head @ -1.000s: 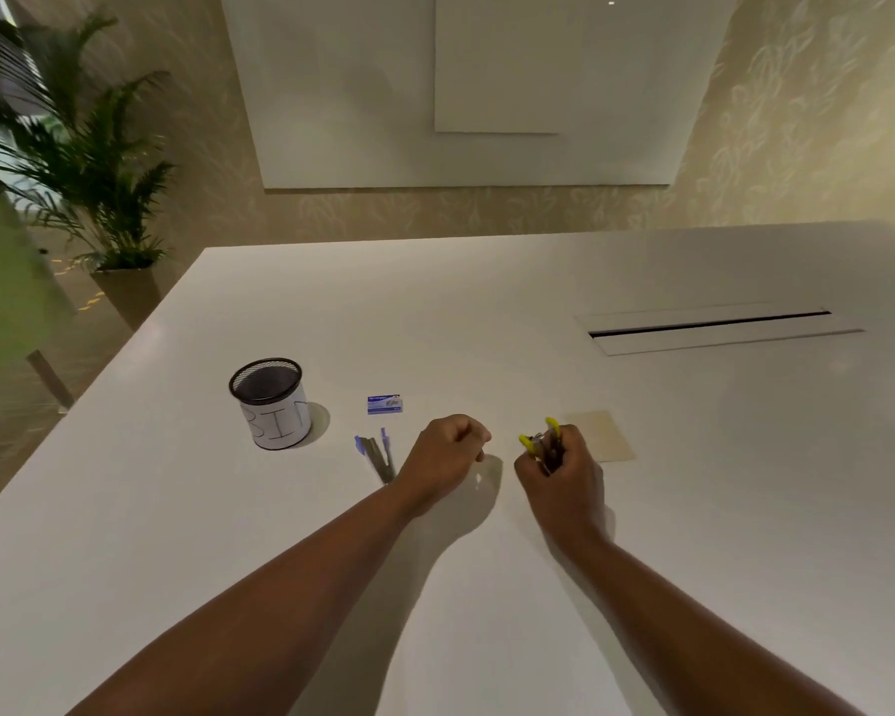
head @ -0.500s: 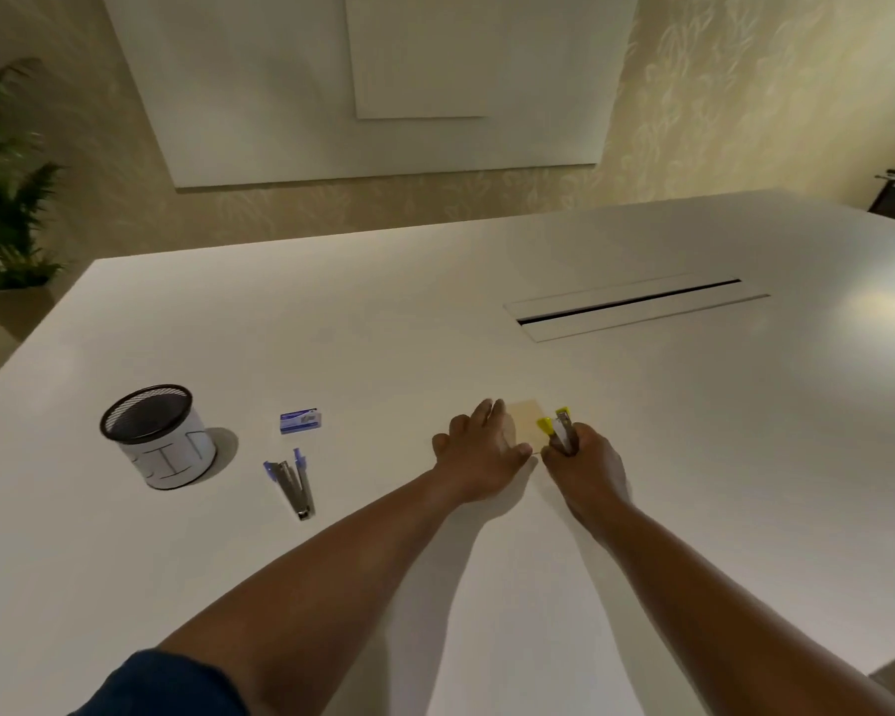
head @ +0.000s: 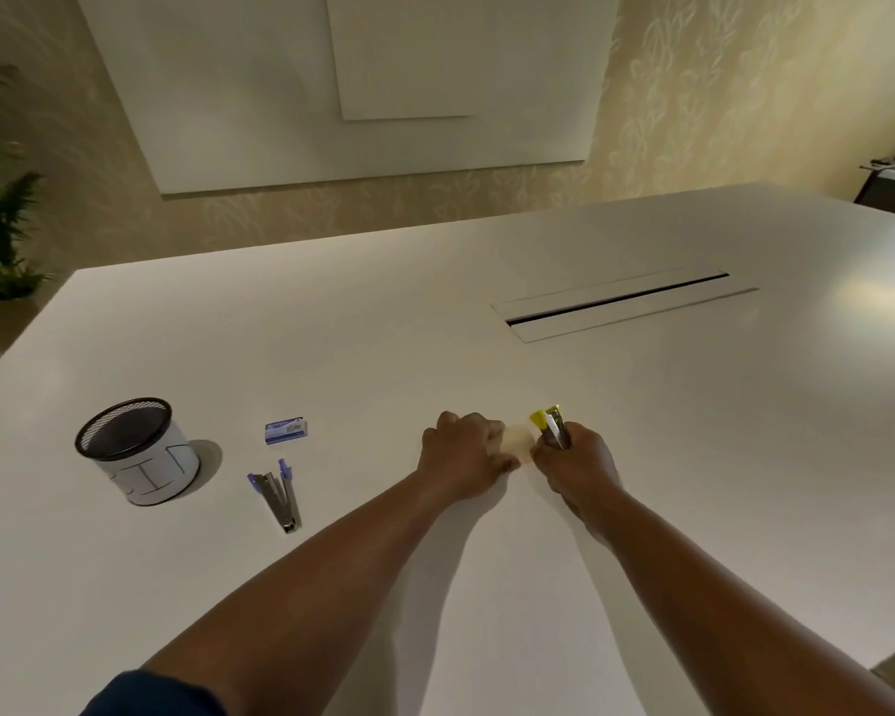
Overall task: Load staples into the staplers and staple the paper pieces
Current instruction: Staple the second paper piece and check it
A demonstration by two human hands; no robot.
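Both hands at paper (head: 516,440): left hand (head: 463,459) pinches paper edge; right hand (head: 580,465) grips yellow stapler (head: 551,426) beside it.

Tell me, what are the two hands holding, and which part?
The right hand grips the yellow stapler round its rear end; the yellow tips stick out. The left hand holds the paper piece by its left edge.

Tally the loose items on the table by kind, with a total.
Staplers: 2 (yellow stapler gripped in right hand; blue stapler lying free)
Staple boxes: 1
Paper pieces: 1, under left hand
Mesh bins: 1
Total: 5
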